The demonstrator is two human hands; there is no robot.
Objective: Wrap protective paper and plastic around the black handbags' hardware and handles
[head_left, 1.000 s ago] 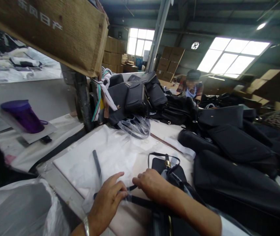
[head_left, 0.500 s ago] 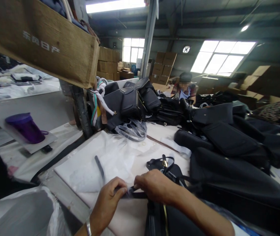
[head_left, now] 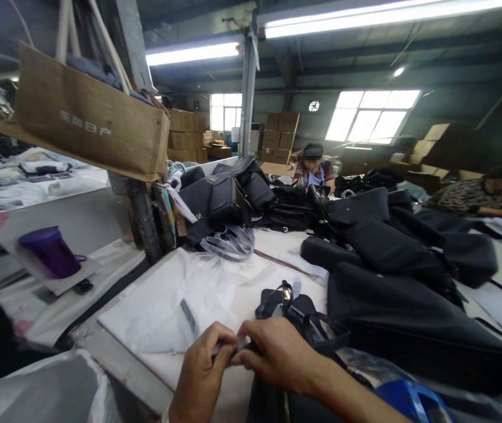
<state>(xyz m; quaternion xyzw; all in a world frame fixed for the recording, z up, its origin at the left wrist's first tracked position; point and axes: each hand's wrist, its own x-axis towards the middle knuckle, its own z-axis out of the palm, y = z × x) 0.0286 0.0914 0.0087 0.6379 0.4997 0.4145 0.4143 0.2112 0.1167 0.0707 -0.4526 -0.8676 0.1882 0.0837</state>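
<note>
My left hand [head_left: 204, 370] and my right hand [head_left: 277, 352] meet at the bottom centre, fingers pinched together on a black bag strap [head_left: 233, 351] with a bit of clear plastic on it. The strap belongs to a small black handbag [head_left: 293, 311] with a gold clasp, lying just beyond my right hand on the white-covered table [head_left: 167, 311]. A thin dark strip [head_left: 188, 317] lies on the white sheet left of the hands.
Black bags [head_left: 392, 282] are heaped on the right and at the back. A burlap bag [head_left: 87, 126] hangs upper left. A purple cup [head_left: 48, 252] stands at left. Two other people [head_left: 313, 167] sit at the far side. A white plastic sack [head_left: 34, 388] is lower left.
The view has tilted upward, so the hands sit lower in the picture. My two hands have drawn closer together on the strap, and the small handbag has bunched up nearer to them.
</note>
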